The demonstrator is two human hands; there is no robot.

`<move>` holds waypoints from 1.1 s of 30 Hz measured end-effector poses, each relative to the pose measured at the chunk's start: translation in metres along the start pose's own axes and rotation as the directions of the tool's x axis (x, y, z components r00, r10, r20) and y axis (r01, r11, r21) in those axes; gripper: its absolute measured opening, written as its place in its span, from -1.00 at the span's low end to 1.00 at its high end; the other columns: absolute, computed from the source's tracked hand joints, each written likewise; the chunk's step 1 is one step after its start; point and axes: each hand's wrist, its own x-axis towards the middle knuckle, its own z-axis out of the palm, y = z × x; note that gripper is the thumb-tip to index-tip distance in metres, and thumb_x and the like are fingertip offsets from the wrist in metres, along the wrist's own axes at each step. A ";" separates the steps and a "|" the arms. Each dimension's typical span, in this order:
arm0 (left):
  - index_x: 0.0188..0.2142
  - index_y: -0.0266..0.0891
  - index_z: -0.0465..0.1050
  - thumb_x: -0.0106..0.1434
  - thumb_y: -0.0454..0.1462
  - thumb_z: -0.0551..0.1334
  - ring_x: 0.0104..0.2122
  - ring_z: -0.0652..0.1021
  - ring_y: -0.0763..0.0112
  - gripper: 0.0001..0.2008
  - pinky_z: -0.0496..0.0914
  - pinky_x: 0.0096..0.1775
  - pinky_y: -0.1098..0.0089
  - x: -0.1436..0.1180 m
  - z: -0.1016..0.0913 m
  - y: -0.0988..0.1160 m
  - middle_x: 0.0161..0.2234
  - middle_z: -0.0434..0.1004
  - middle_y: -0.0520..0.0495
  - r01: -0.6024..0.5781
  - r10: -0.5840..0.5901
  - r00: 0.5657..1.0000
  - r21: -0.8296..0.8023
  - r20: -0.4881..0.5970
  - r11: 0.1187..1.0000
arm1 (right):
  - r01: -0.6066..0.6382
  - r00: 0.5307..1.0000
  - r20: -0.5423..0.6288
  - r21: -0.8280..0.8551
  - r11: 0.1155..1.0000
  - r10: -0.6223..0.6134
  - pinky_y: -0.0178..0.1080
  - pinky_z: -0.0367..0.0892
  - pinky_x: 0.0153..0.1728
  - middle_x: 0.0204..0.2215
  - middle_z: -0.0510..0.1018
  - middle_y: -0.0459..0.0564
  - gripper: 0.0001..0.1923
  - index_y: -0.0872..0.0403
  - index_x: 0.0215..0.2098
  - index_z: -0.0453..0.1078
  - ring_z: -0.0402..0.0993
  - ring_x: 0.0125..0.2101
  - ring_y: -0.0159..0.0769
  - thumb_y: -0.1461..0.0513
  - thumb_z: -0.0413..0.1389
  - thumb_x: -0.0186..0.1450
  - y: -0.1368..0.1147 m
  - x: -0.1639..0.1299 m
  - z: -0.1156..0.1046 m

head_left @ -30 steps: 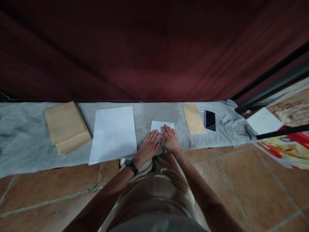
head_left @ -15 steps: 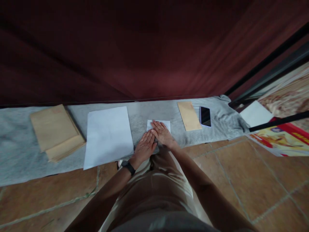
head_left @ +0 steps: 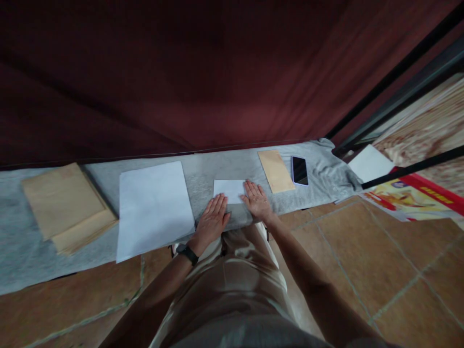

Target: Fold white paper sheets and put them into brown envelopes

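Note:
A small folded white paper [head_left: 228, 188] lies on the grey cloth [head_left: 217, 169] spread along the floor. My left hand [head_left: 212, 220] rests flat on the cloth just in front of the paper, fingertips at its near left corner. My right hand [head_left: 256, 199] lies flat at the paper's right edge, fingers spread. Neither hand grips anything. A black band sits on my left wrist.
A large white sheet [head_left: 152, 208] lies left of the hands, a stack of brown envelopes [head_left: 63, 205] further left. To the right are a single brown envelope [head_left: 275, 170] and a phone [head_left: 299, 170]. A dark red curtain hangs behind; black bars, white paper and a colourful print stand at far right.
My right hand has slid from the top of the folded paper to its right edge, uncovering it. My left hand has drawn back slightly. The view has shifted right.

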 end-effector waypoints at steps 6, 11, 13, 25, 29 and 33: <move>0.40 -0.48 0.12 0.49 -0.15 -0.07 0.45 0.07 0.12 -0.40 0.05 0.41 0.05 0.000 0.002 0.000 0.43 0.09 -0.34 -0.005 0.006 1.000 0.030 -0.011 1.000 | -0.054 0.998 -0.043 -0.004 0.999 0.054 0.06 -0.05 0.41 0.41 0.17 0.20 -0.40 0.23 0.44 0.09 0.07 0.42 -0.05 0.10 -0.09 0.53 0.003 -0.012 -0.004; 0.40 -0.50 0.12 0.50 -0.16 -0.08 0.44 0.09 0.11 -0.40 0.06 0.41 0.04 0.000 0.004 -0.001 0.43 0.09 -0.36 -0.021 0.022 0.999 0.044 -0.025 0.999 | 0.063 0.996 -0.060 0.009 0.998 -0.062 0.08 -0.05 0.41 0.44 0.13 0.12 -0.42 0.11 0.46 0.08 0.04 0.43 -0.08 0.10 -0.09 0.54 -0.018 -0.024 -0.005; 0.39 -0.48 0.13 0.49 -0.15 -0.06 0.44 0.10 0.11 -0.40 0.07 0.40 0.04 0.000 0.005 -0.002 0.42 0.10 -0.36 -0.014 0.014 0.999 0.021 -0.033 1.000 | 0.129 0.991 -0.031 0.019 0.992 -0.128 0.08 -0.04 0.41 0.45 0.12 0.09 -0.43 0.06 0.45 0.11 0.07 0.42 -0.08 0.08 -0.07 0.54 -0.026 -0.030 -0.004; 0.16 -0.25 0.45 0.31 -0.36 0.11 0.20 0.50 0.16 -0.56 0.37 0.24 0.13 0.027 0.008 -0.016 0.20 0.50 -0.22 0.398 -0.505 0.861 -0.534 -0.063 0.746 | 0.119 0.992 -0.043 0.063 0.991 -0.117 0.09 -0.03 0.41 0.42 0.19 0.11 -0.43 0.09 0.44 0.13 0.10 0.41 -0.06 0.10 -0.03 0.52 -0.032 -0.035 -0.001; 0.00 -0.28 0.53 0.17 -0.42 0.17 -0.11 0.61 0.21 -0.60 0.49 0.02 0.20 0.047 0.004 -0.024 -0.08 0.63 -0.18 0.490 -0.649 0.758 -0.704 0.055 0.513 | 0.114 0.992 -0.065 0.073 0.991 -0.110 0.09 -0.01 0.40 0.41 0.21 0.11 -0.45 0.11 0.42 0.16 0.13 0.39 -0.06 0.11 -0.03 0.52 -0.034 -0.035 -0.003; -0.02 -0.27 0.51 0.07 -0.47 0.17 -0.30 0.59 0.34 -0.54 0.50 -0.16 0.32 0.055 0.006 -0.025 -0.29 0.60 -0.05 0.502 -0.680 0.730 -0.730 0.070 0.464 | 0.109 0.991 -0.089 0.104 0.989 -0.100 0.08 0.02 0.40 0.39 0.25 0.12 -0.45 0.10 0.41 0.19 0.16 0.38 -0.07 0.12 -0.01 0.51 -0.035 -0.035 -0.004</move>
